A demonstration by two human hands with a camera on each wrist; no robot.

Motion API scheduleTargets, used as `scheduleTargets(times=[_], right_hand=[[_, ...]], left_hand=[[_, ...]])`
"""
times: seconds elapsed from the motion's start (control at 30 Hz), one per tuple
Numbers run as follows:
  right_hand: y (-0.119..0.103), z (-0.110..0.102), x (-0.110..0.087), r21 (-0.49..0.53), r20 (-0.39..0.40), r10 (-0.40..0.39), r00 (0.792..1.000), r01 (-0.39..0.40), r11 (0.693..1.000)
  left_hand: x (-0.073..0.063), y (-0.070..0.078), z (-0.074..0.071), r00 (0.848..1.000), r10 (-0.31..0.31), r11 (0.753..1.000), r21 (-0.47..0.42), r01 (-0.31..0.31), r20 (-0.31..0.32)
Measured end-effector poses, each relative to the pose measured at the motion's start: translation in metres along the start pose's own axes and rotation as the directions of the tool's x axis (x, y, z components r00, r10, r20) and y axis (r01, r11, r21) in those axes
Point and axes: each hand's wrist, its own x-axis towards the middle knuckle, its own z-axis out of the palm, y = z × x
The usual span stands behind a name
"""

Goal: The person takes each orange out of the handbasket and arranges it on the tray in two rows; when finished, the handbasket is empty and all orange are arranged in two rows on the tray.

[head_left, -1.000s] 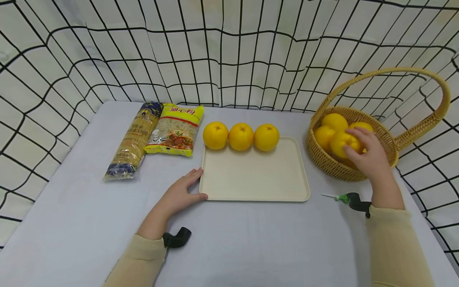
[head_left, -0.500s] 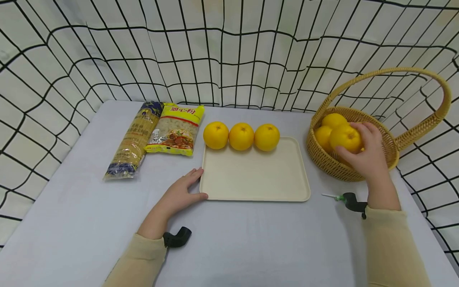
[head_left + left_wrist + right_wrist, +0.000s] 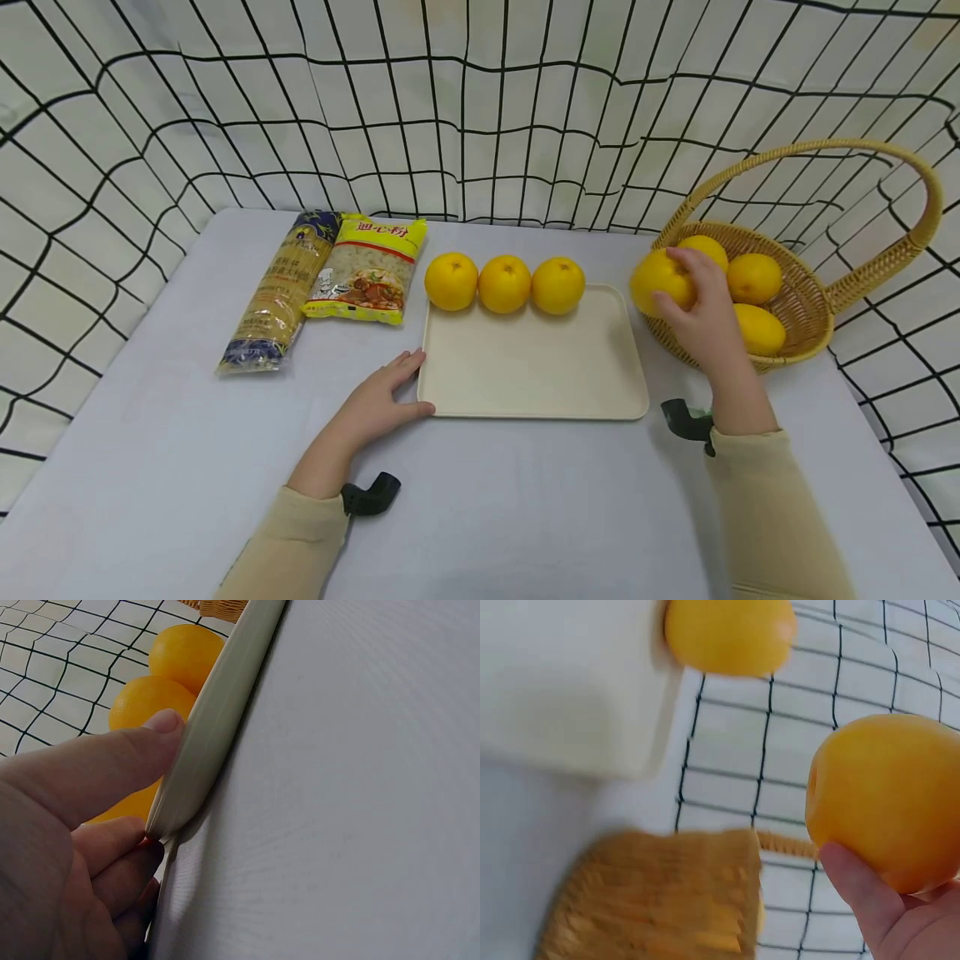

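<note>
In the head view, my right hand holds an orange above the left rim of the wicker basket. Thumb and fingers curl round this orange, which fills the right side of the right wrist view. More yellow-orange fruit lies inside the basket, one piece longer and lemon-shaped. My left hand grips the near left corner of a cream tray. The left wrist view shows its thumb at the rim and the fingers below it. Three oranges stand in a row along the tray's far edge.
Left of the tray lie a pack of long noodles and a yellow-edged food bag. Black wire mesh encloses the table's back and sides. The basket's tall handle arches up on the right.
My right hand has taken an orange from inside the basket and carried it left to above the basket's rim, uncovering the other fruit. The left hand and tray have stayed in place.
</note>
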Motion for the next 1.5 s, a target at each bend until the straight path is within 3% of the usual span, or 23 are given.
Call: scheduleTargets(times=[0.13, 0.27, 0.57, 1.03, 1.27, 1.5], right_hand=[[0.0, 0.016, 0.004, -0.01, 0.024, 0.025, 0.999, -0.025, 1.0], [0.0, 0.028, 0.005, -0.013, 0.044, 0.107, 0.993, -0.107, 0.994], [-0.001, 0.05, 0.009, 0.038, 0.032, 0.202, 0.979, -0.203, 0.978], [0.005, 0.065, 0.016, -0.07, 0.002, 0.243, 0.97, -0.243, 0.968], [0.006, 0.066, 0.017, -0.149, 0.02, 0.313, 0.949, -0.307, 0.94], [0.011, 0.067, 0.021, -0.167, 0.06, 0.284, 0.957, -0.271, 0.948]], left_hand=[[-0.001, 0.002, -0.001, 1.0, 0.014, 1.0, -0.005, -0.014, 0.001], [-0.001, 0.003, -0.001, 1.0, 0.029, 1.0, 0.0, -0.029, -0.001], [-0.001, 0.002, -0.001, 1.0, 0.014, 1.0, 0.005, -0.014, 0.0], [-0.001, 0.0, 0.0, 1.0, 0.009, 1.0, 0.002, -0.009, 0.0], [0.001, 0.001, 0.002, 1.0, 0.012, 1.0, -0.001, -0.012, 0.004], [0.002, 0.001, 0.0, 1.0, 0.009, 1.0, 0.016, -0.009, 0.0]])
